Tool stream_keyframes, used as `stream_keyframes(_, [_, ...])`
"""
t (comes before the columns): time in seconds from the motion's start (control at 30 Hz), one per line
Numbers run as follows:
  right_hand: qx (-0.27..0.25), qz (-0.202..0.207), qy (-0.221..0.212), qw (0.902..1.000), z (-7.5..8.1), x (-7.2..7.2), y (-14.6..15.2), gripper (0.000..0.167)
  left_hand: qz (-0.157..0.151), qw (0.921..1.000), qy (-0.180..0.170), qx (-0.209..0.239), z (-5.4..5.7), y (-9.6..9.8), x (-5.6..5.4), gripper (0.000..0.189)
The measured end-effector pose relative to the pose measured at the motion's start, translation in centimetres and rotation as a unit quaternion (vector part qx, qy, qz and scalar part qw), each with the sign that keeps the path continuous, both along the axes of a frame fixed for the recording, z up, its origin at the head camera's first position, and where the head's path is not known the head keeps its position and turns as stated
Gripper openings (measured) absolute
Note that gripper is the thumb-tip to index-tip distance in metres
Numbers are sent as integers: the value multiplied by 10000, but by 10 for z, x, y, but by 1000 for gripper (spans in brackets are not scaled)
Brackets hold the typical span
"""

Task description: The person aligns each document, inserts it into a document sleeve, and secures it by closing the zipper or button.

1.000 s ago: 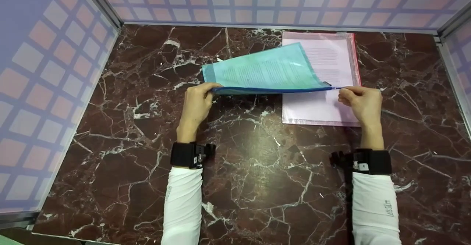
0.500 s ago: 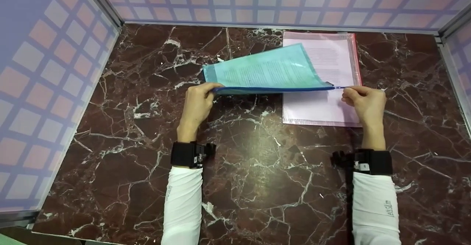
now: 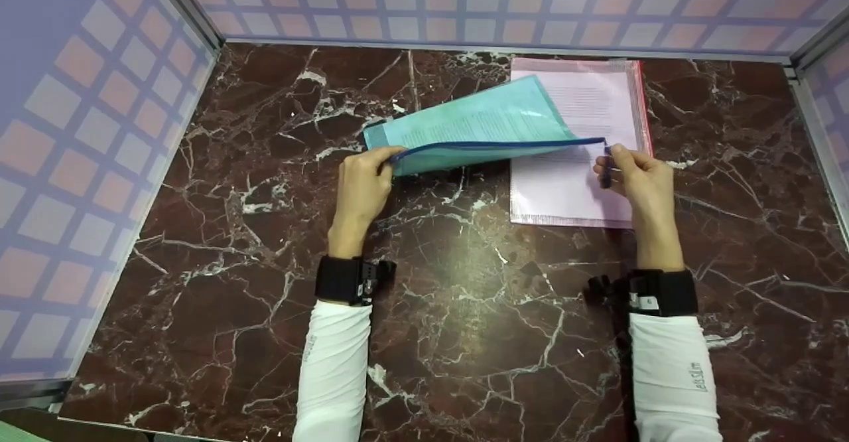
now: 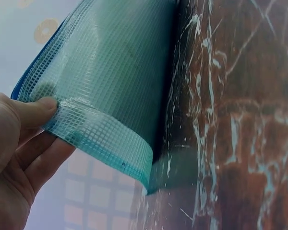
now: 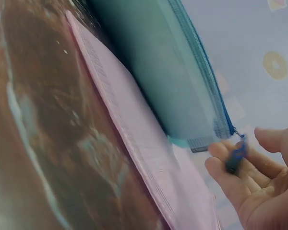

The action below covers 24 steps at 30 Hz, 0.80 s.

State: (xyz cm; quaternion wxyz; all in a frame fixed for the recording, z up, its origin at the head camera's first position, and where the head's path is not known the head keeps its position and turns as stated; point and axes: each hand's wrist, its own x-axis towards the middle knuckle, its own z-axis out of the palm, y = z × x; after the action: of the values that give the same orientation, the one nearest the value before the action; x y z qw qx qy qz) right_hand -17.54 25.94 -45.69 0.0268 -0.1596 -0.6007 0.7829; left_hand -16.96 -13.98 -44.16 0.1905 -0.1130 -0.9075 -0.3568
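A teal mesh zipper pouch (image 3: 477,120) with printed sheets inside is lifted along its near edge, where a blue zipper (image 3: 491,144) runs. My left hand (image 3: 363,180) pinches its near left corner; in the left wrist view the thumb (image 4: 43,106) lies on the mesh, with fingers behind. At the zipper's right end a dark blue pull tab (image 5: 236,158) dangles against the fingers of my right hand (image 3: 643,180). The right thumb (image 5: 273,139) stands apart from those fingers, which are loosely bent. Partly under the teal pouch lies a pink mesh pouch (image 3: 564,196) with printed paper.
Dark red marbled tabletop (image 3: 464,309) spreads beneath both pouches. A checked panel (image 3: 464,7) rises along the back edge, and another panel (image 3: 86,130) stands at the left side.
My right hand first moved slightly right pulling the zipper tab, then came back left and loosened, leaving the tab hanging. The pouch's right zipper end rose farther back; the left hand kept its pinch.
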Motion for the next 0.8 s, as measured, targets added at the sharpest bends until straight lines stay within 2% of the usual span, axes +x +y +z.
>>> stream_keyframes(0.2, [369, 533, -389, 9971, 2, 0, -18, 55, -54, 9998, 147, -93, 6, 16, 4, 29])
stream_keyframes(0.27, [516, 705, -483, 9950, 3, 1, -26, 64, -165, 9996, 147, -153, 7, 23, 6, 30])
stream_keyframes(0.4, [651, 1167, -582, 9893, 5, 2, -43, 71, -571, 9978, 204, -256, 8, 38, 10, 30])
stream_keyframes(0.5, [456, 1428, -635, 9867, 5, 3, -52, 74, -991, 9942, 268, -312, 9, 48, 13, 28])
stream_keyframes(0.63, [-144, 1645, -762, 9833, 3, 3, -60, 77, -1442, 9875, 409, -484, 8, 59, 18, 24])
stream_keyframes(0.8, [-869, 1700, -993, 9766, 1, 1, -65, 79, -1864, 9783, 505, -748, 5, 69, 21, 22])
